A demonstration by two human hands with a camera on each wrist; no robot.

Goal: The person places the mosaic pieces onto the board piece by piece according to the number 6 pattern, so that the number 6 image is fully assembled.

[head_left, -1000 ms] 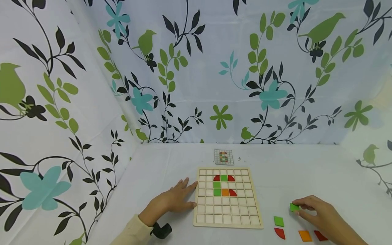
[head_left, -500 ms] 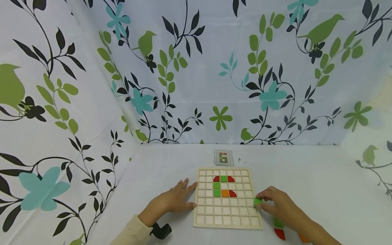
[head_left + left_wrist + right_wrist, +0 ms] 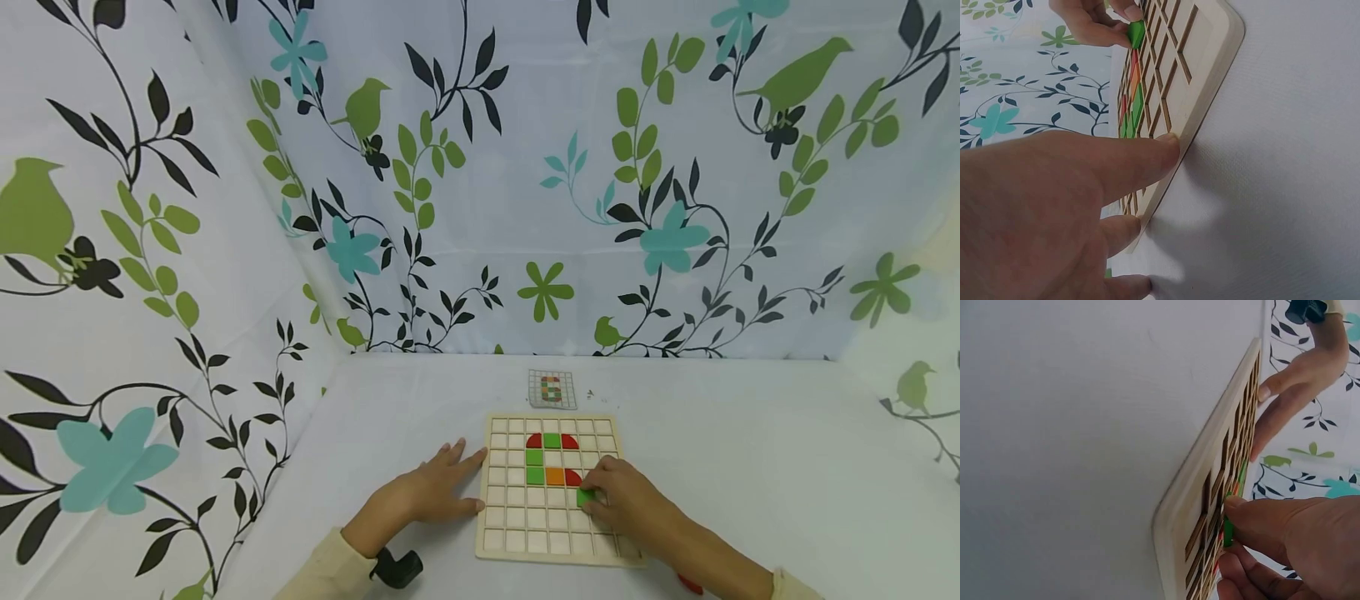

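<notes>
My right hand [image 3: 630, 508] pinches a green square tile [image 3: 584, 498] between thumb and fingers, over the wooden grid board [image 3: 555, 560]. The tile is just below and right of a red quarter-round tile [image 3: 573, 477]. In the right wrist view the green tile [image 3: 1229, 531] stands edge-on under the thumb. My left hand [image 3: 431, 492] lies with spread fingers at the board's left edge; in the left wrist view its thumb [image 3: 1141, 164] touches the rim. Several tiles sit in the board's cells: green squares [image 3: 534, 457], an orange square [image 3: 555, 476] and red quarter-rounds.
Behind the board lies a small pattern card [image 3: 552, 389] showing a coloured figure on a grid. A red tile [image 3: 690, 585] peeks out from under my right forearm. A black device [image 3: 397, 568] is on my left wrist. Printed cloth [image 3: 465, 208] hangs behind the white table.
My right hand has carried the green tile leftward from the loose tiles at the right, across the board's right edge, to over the grid. The left hand stays at the board's edge.
</notes>
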